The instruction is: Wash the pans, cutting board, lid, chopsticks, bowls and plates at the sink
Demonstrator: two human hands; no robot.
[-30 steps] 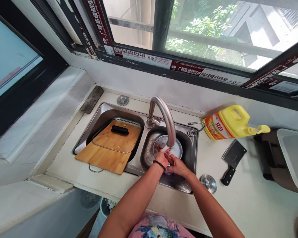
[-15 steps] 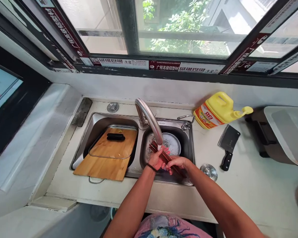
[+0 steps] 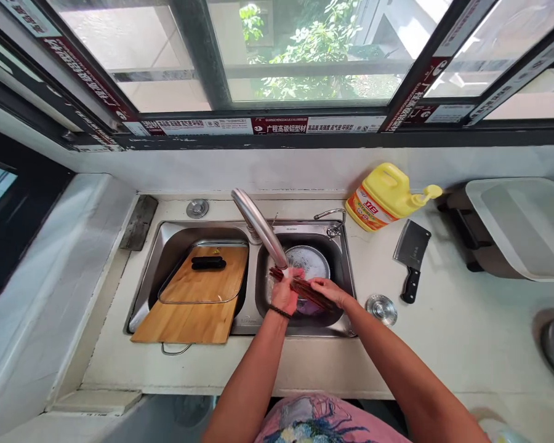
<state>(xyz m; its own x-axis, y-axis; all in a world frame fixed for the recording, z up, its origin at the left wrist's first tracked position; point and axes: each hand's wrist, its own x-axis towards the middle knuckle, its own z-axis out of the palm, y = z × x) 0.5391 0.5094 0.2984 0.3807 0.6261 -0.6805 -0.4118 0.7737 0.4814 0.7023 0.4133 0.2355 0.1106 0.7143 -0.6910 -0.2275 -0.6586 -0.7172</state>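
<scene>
Under the curved metal faucet (image 3: 261,229), I hold a bundle of dark red-brown chopsticks (image 3: 311,293) slantwise above the right sink basin (image 3: 341,271). My left hand (image 3: 285,295), with a dark bead bracelet at the wrist, is closed round the bundle's upper left part, right below the spout. My right hand (image 3: 329,291) grips the chopsticks from the right, its fingers lying over them. Water runs from the spout onto the left hand and the bundle. Behind the hands a round metal lid or plate (image 3: 310,261) lies in the basin, partly covered.
A wooden cutting board (image 3: 184,320) slants over the left basin, with two black handle-like pieces (image 3: 208,263) on it. On the right counter are a yellow detergent jug (image 3: 383,191), a cleaver (image 3: 412,252), a sink strainer (image 3: 381,309) and a lidded bin (image 3: 512,231).
My right hand has shifted up along the chopsticks, and the bundle lies a little flatter. The camera view has turned slightly to the right.
</scene>
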